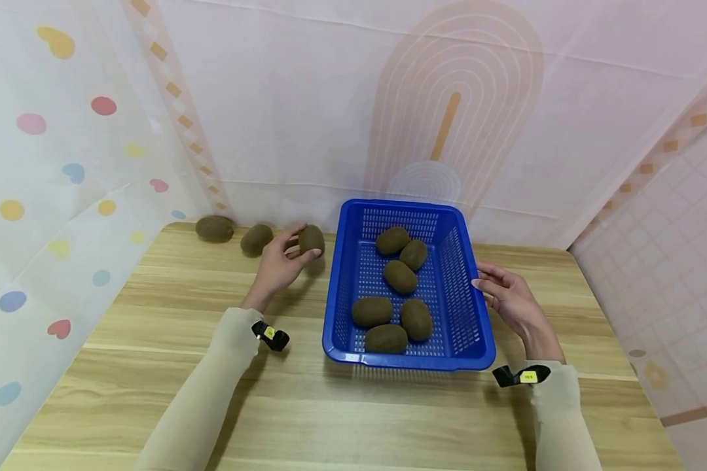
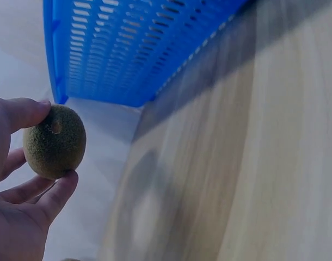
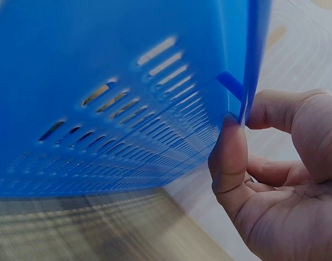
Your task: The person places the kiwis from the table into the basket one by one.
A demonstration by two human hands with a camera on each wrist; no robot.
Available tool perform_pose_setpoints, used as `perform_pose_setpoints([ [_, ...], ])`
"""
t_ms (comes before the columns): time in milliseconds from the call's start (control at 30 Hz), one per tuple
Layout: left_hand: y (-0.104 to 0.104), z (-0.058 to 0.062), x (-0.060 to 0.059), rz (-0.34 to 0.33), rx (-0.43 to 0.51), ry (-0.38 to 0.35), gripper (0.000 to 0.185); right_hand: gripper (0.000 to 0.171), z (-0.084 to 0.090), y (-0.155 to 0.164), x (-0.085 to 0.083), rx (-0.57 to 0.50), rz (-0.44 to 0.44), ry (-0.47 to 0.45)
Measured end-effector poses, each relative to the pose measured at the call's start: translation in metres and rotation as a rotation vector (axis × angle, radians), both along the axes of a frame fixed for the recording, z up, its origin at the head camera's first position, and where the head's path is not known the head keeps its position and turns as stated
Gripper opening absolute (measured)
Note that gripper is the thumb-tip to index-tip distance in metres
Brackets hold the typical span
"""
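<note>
Between thumb and fingers my left hand (image 1: 279, 267) holds a brown kiwi (image 1: 311, 241), just left of a blue plastic basket (image 1: 332, 294). In the left wrist view the held kiwi (image 2: 55, 142) shows its stem end, and its shadow falls on the table apart from it. With thumb and fingers my right hand (image 1: 509, 297) pinches the basket's right rim; in the right wrist view the thumb and fingertips meet across the rim (image 3: 252, 65). Several kiwis (image 1: 400, 277) lie on the basket's slotted floor, some at the back and some toward the front.
Two more kiwis, one at the back left corner (image 1: 215, 229) and one beside my left hand (image 1: 256, 240), rest on the wooden table (image 1: 389, 418). A patterned cloth backdrop (image 1: 294, 118) rises along the table's back edge and both sides.
</note>
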State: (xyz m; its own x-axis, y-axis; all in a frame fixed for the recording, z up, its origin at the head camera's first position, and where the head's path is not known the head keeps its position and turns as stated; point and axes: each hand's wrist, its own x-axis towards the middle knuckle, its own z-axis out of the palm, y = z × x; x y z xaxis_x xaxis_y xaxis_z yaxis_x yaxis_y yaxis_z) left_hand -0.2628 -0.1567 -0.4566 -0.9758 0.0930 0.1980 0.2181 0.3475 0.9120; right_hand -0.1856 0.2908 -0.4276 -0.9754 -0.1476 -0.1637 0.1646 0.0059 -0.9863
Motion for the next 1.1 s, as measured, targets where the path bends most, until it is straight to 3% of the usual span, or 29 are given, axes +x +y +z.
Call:
perform_pose_setpoints([
  [333, 0.009, 0.019, 0.011, -0.017, 0.077, 0.004, 0.066, 0.062, -0.003, 0.000, 0.001, -0.013, 0.004, 0.005],
  [633, 0.020, 0.037, 0.020, -0.042, 0.079, 0.048, 0.064, 0.061, -0.003, 0.000, 0.000, -0.011, 0.001, 0.004],
  [1100, 0.049, 0.058, 0.034, -0.146, 0.039, 0.143, 0.062, 0.062, 0.000, 0.000, -0.001, -0.013, -0.008, -0.013],
])
